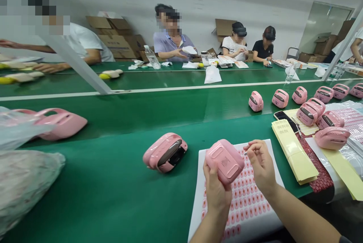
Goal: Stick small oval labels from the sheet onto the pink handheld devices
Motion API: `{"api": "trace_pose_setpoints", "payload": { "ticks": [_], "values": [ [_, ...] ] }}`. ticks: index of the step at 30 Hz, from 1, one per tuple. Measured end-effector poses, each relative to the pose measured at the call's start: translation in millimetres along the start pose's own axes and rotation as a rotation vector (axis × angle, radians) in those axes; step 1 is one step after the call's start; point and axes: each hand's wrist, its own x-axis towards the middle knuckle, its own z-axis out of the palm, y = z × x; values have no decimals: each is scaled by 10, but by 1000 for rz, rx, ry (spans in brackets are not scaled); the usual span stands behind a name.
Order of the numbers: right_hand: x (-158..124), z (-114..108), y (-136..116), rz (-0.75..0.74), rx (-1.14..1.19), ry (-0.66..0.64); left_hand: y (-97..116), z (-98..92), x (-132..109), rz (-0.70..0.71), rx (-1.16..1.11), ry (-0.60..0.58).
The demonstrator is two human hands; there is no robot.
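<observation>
Green worktop (113,193), person seated at the near edge. Left hand (217,190) holds a pink case (225,161) above a white sheet (268,231); fingers closed about its near end, thumb on the upturned face. That face shows two long raised strips with a patch of fine marks between. Case tilted, clear of the worktop.

Right hand (261,161) raised just beside the case, not touching it. Thumb and fingertips drawn together, seemingly pinching a tiny pale piece (245,153); too small to name with certainty. Under both hands, the sheet bears rows of small pink ovals (245,199).

Left of the sheet, near it: a second pink case (165,152), handle up, dark glossy panel on its side. Right of the sheet: a folded stack of yellow paper (293,150), with a phone (286,120) just behind it. Farther right, several pink cases (331,137) stand grouped on and about papers; beyond them a spaced row of pink cases (280,99) runs along the green strip.

Far left: a clear plastic bag (25,186) at the front edge, more pink parts (64,123) behind, some under film. Across the strip, co-workers sit at a far bench; one in a bluish shirt (170,48) holds something white. Cardboard boxes (117,44) against the wall.
</observation>
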Motion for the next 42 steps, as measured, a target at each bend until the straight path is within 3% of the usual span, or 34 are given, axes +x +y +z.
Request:
{"api": "trace_pose_setpoints", "payload": {
  "ticks": [3, 5, 8, 10, 13, 17, 19, 21, 25, 27, 29, 35, 42],
  "values": [
    [-257, -197, 54, -69, -89, -78, 92, -17, 29, -207, -132, 7],
    [-524, -328, 129, -163, -200, -210, 150, -78, 65, -315, -202, 23],
    [-927, -452, 265, -346, -345, -446, 176, -234, 123, -364, -258, 39],
    [-1108, -471, 354, -457, -423, -537, 137, -344, 146, -358, -280, -11],
    [-1221, -446, 463, -576, -505, -566, 20, -461, 154, -354, -273, -81],
    [-1284, -414, 513, -654, -466, -558, -107, -495, 166, -340, -243, -51],
    [-1311, -392, 480, -593, -401, -522, -122, -491, 183, -316, -244, -51],
    [-1278, -353, 408, -414, -290, -445, -116, -501, 204, -320, -255, -54],
    [-906, -217, 194, 97, 48, -53, -127, -583, 237, -373, -393, -115],
    [-655, -123, 92, 271, 212, 129, -156, -625, 231, -413, -465, -191],
    [-469, -13, 18, 367, 333, 206, -182, -637, 202, -465, -515, -287],
    [-399, 249, -42, 402, 436, 206, -168, -516, 33, -515, -606, -514],
    [-381, 240, -39, 295, 368, 224, -205, -478, -34, -507, -665, -665]
  ]
}}
